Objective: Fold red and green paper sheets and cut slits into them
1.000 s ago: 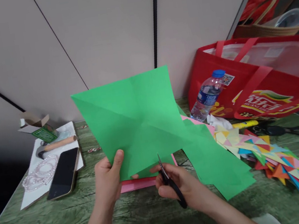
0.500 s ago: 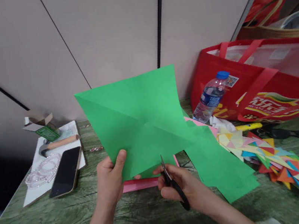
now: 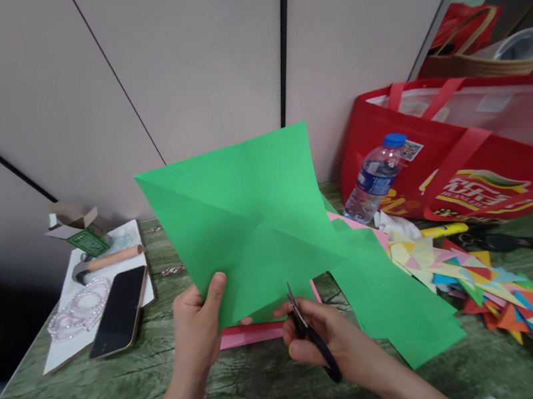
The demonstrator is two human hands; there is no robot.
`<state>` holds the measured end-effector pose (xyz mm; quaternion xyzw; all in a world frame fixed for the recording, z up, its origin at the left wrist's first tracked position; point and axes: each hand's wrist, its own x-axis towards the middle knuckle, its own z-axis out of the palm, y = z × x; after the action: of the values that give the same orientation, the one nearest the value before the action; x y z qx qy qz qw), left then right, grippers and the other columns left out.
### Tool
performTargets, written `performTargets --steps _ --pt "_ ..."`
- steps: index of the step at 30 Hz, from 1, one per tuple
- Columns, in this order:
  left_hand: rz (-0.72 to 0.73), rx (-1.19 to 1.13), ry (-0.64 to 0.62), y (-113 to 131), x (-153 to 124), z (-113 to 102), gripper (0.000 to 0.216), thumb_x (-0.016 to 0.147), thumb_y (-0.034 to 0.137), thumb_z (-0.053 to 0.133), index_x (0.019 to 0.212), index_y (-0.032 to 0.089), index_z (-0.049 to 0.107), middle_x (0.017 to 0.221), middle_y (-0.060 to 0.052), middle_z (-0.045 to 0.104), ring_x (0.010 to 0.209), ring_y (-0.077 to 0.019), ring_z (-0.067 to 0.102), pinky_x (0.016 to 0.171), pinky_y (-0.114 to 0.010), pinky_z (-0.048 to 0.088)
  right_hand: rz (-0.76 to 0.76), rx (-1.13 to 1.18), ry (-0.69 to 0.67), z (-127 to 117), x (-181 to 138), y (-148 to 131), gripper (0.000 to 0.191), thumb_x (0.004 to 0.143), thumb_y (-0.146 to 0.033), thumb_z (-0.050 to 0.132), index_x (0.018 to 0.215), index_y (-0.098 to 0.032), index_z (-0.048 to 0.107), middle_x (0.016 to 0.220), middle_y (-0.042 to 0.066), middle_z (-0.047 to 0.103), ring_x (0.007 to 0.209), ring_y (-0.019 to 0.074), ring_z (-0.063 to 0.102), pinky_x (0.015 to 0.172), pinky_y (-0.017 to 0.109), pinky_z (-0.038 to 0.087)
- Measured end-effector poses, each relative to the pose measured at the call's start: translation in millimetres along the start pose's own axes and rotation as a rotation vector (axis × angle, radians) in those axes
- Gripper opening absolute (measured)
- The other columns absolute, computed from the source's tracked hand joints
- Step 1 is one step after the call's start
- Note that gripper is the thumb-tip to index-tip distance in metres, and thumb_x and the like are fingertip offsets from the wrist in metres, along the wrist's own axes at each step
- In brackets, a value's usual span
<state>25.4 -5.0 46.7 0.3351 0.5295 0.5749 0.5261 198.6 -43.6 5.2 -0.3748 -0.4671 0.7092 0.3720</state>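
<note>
My left hand (image 3: pixel 199 325) grips a large green sheet of paper (image 3: pixel 245 223) at its lower left edge, thumb on the front face. The sheet is raised and tilted, with faint crease lines across it. In my right hand (image 3: pixel 326 335) is a pair of scissors (image 3: pixel 311 337) with black handles. Their blades point up at the sheet's lower edge; whether they touch the paper I cannot tell. More green paper (image 3: pixel 394 301) lies to the right, over pink paper. Below the raised sheet, red and pink paper (image 3: pixel 252 334) shows on the table.
At left, a phone (image 3: pixel 121 310), beaded strings (image 3: pixel 79 310), a wooden-handled tool (image 3: pixel 111 259) and a small box (image 3: pixel 84 235) sit together. To the right are a water bottle (image 3: pixel 375 179), a red bag (image 3: pixel 486 151), a yellow marker (image 3: pixel 443 229) and folded colored paper pieces (image 3: pixel 515 301).
Both hands, the green sheet and the scissors keep nearly the same positions relative to one another. The whole view has shifted slightly, with things appearing a little lower.
</note>
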Motion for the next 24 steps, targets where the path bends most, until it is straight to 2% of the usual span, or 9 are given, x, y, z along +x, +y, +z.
performTargets --steps 24 --pt "0.002 -0.007 -0.018 -0.9 0.6 -1.7 0.028 0.055 0.037 0.072 0.051 0.014 0.057 0.042 0.003 0.052 0.035 -0.0134 0.052 0.030 -0.023 0.044 -0.026 -0.035 0.013 -0.4 0.3 1.1 0.043 0.063 -0.040 0.071 0.094 -0.018 0.052 0.072 -0.002 0.050 0.064 0.0107 0.047 0.060 0.024 0.036"
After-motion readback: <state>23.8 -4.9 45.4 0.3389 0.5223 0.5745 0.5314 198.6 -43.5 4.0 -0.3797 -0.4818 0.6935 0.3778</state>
